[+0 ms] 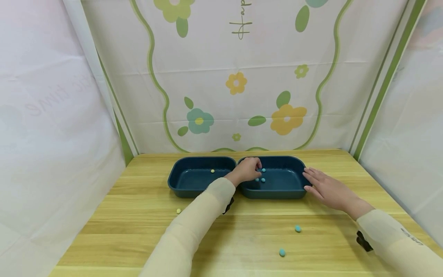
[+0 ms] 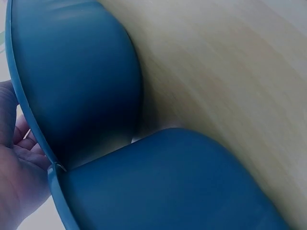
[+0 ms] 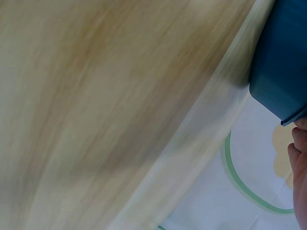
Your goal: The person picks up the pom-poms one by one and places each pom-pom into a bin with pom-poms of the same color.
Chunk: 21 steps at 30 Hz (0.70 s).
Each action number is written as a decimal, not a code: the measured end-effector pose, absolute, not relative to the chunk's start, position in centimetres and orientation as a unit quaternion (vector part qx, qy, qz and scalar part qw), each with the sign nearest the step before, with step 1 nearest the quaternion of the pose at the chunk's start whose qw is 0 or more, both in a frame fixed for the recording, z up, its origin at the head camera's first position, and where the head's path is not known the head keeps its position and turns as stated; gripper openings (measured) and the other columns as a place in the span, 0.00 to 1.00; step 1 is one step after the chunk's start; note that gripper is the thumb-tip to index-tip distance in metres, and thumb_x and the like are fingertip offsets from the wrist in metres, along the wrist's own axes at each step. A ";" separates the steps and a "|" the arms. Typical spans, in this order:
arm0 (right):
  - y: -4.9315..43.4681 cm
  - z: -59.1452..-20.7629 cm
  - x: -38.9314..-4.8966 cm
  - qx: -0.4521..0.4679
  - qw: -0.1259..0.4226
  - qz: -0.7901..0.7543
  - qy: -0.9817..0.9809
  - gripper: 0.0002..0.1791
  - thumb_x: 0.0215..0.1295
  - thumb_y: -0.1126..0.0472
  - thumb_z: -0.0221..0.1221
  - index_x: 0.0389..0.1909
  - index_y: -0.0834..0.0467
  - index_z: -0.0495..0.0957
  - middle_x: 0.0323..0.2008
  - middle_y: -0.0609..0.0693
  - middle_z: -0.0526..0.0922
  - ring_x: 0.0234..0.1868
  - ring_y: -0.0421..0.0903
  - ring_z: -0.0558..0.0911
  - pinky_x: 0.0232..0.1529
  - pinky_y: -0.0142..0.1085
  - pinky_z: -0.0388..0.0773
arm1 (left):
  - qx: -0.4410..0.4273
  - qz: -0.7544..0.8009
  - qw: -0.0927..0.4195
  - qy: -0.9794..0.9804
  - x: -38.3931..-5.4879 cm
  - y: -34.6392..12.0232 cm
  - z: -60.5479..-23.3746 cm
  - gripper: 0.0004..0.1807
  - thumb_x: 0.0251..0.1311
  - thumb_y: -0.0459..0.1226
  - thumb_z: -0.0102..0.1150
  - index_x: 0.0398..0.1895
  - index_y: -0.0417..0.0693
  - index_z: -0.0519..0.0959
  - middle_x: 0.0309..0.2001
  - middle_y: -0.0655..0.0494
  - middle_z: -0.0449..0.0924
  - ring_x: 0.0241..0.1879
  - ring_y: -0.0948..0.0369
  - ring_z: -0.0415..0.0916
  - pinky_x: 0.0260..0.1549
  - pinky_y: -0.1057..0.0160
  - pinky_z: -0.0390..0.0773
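Four blue balls (image 1: pixel 263 180) show in the right tray (image 1: pixel 287 177). The left hand (image 1: pixel 246 170) bends over them; can't tell if it pinches one. The right hand (image 1: pixel 327 188), fingers straight, touches the tray's end. Balls look light and rolly, so pinch their sides

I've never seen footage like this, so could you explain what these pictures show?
There's no machine: these are a person's bare hands. The wide picture comes from a head camera; the two close ones come from wrist cameras. On the wooden table, the left tray contains a small yellow ball, and the right tray contains small blue balls. Two more blue balls and another yellow ball lie outside. The left hand reaches into the right tray; I can't tell whether it holds anything. The right hand touches that tray's outer end.
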State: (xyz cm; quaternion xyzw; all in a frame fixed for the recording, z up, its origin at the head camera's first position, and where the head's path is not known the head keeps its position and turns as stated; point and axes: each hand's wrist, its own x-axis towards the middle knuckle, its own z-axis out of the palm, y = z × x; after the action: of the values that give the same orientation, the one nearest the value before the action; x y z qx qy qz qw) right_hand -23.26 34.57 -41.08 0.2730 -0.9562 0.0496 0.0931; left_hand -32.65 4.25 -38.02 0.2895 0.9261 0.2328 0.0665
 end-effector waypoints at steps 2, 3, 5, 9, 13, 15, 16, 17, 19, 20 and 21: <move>34.6 -41.1 -23.3 0.273 0.094 0.048 -0.956 0.32 0.76 0.49 0.49 0.67 0.70 0.64 0.68 0.68 0.61 0.69 0.66 0.59 0.64 0.58 0.60 | 0.290 0.231 0.067 0.926 -32.7 4.2 -38.1 0.11 0.65 0.36 0.60 0.49 0.43 0.76 0.37 0.58 0.73 0.34 0.62 0.71 0.35 0.68 0.73; 34.6 -41.1 -23.3 0.274 0.094 0.047 -0.956 0.32 0.76 0.49 0.49 0.67 0.70 0.64 0.68 0.68 0.61 0.69 0.66 0.59 0.64 0.58 0.60 | 0.290 0.230 0.066 0.926 -32.8 4.2 -38.1 0.11 0.65 0.36 0.60 0.49 0.43 0.76 0.37 0.58 0.73 0.34 0.62 0.71 0.35 0.68 0.73; 34.6 -41.1 -23.3 0.274 0.094 0.047 -0.956 0.32 0.76 0.49 0.48 0.67 0.70 0.64 0.68 0.68 0.61 0.69 0.66 0.59 0.64 0.58 0.60 | 0.292 0.228 0.064 0.927 -32.9 4.2 -38.1 0.11 0.65 0.36 0.60 0.49 0.43 0.77 0.37 0.58 0.74 0.34 0.62 0.71 0.35 0.68 0.73; 34.6 -41.2 -23.4 0.274 0.096 0.047 -0.956 0.32 0.76 0.49 0.49 0.67 0.70 0.64 0.68 0.68 0.62 0.69 0.66 0.59 0.64 0.57 0.60 | 0.295 0.221 0.053 0.928 -33.0 4.1 -38.2 0.11 0.65 0.37 0.61 0.47 0.44 0.77 0.36 0.59 0.73 0.34 0.63 0.71 0.35 0.69 0.73; 34.7 -41.3 -23.4 0.274 0.098 0.047 -0.956 0.32 0.75 0.49 0.49 0.67 0.70 0.64 0.68 0.68 0.62 0.69 0.66 0.59 0.64 0.58 0.60 | 0.298 0.236 0.050 0.924 -33.0 4.1 -37.9 0.10 0.64 0.37 0.61 0.46 0.45 0.77 0.36 0.60 0.74 0.34 0.63 0.71 0.34 0.69 0.74; 34.7 -41.3 -23.4 0.274 0.098 0.045 -0.956 0.32 0.76 0.48 0.49 0.67 0.70 0.64 0.68 0.68 0.62 0.69 0.66 0.59 0.64 0.58 0.61 | 0.306 0.248 0.051 0.918 -32.8 4.1 -37.6 0.10 0.64 0.36 0.61 0.47 0.44 0.77 0.37 0.58 0.74 0.35 0.62 0.71 0.35 0.69 0.74; 34.7 -41.3 -23.4 0.274 0.098 0.045 -0.956 0.32 0.75 0.48 0.49 0.67 0.70 0.64 0.68 0.68 0.62 0.69 0.66 0.59 0.64 0.57 0.61 | 0.312 0.253 0.052 0.915 -32.6 4.1 -37.5 0.11 0.64 0.36 0.61 0.47 0.43 0.77 0.37 0.57 0.75 0.35 0.63 0.71 0.35 0.69 0.74; 34.7 -41.3 -23.4 0.274 0.098 0.045 -0.956 0.32 0.75 0.48 0.49 0.67 0.70 0.64 0.68 0.68 0.62 0.69 0.66 0.59 0.64 0.57 0.61 | 0.318 0.256 0.053 0.911 -32.5 4.1 -37.3 0.11 0.64 0.36 0.61 0.48 0.42 0.78 0.38 0.57 0.75 0.35 0.63 0.71 0.35 0.69 0.74; 34.7 -41.3 -23.4 0.274 0.098 0.045 -0.956 0.32 0.76 0.48 0.49 0.67 0.70 0.64 0.68 0.67 0.62 0.69 0.65 0.59 0.64 0.57 0.60 | 0.334 0.259 0.054 0.905 -32.1 4.2 -37.0 0.11 0.64 0.35 0.61 0.48 0.41 0.78 0.39 0.56 0.76 0.36 0.64 0.71 0.36 0.70 0.74; 34.6 -41.2 -23.4 0.274 0.097 0.045 -0.956 0.32 0.76 0.48 0.49 0.67 0.70 0.64 0.68 0.67 0.62 0.69 0.65 0.59 0.64 0.57 0.60 | 0.341 0.262 0.057 0.901 -31.9 4.2 -36.8 0.12 0.65 0.35 0.60 0.48 0.40 0.77 0.39 0.55 0.76 0.36 0.64 0.71 0.36 0.70 0.74; 34.6 -41.2 -23.4 0.273 0.097 0.045 -0.956 0.32 0.75 0.48 0.49 0.67 0.70 0.64 0.68 0.68 0.61 0.69 0.65 0.59 0.64 0.57 0.60 | 0.349 0.263 0.058 0.898 -31.7 4.2 -36.7 0.11 0.65 0.35 0.60 0.48 0.40 0.77 0.40 0.55 0.76 0.37 0.64 0.72 0.36 0.70 0.74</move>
State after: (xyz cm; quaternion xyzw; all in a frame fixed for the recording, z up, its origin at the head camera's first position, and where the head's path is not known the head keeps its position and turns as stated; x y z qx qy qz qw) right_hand -23.36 34.63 -41.21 0.2732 -0.9560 0.0454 0.0968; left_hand -31.67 4.24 -36.69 0.3487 0.8978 0.2626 0.0584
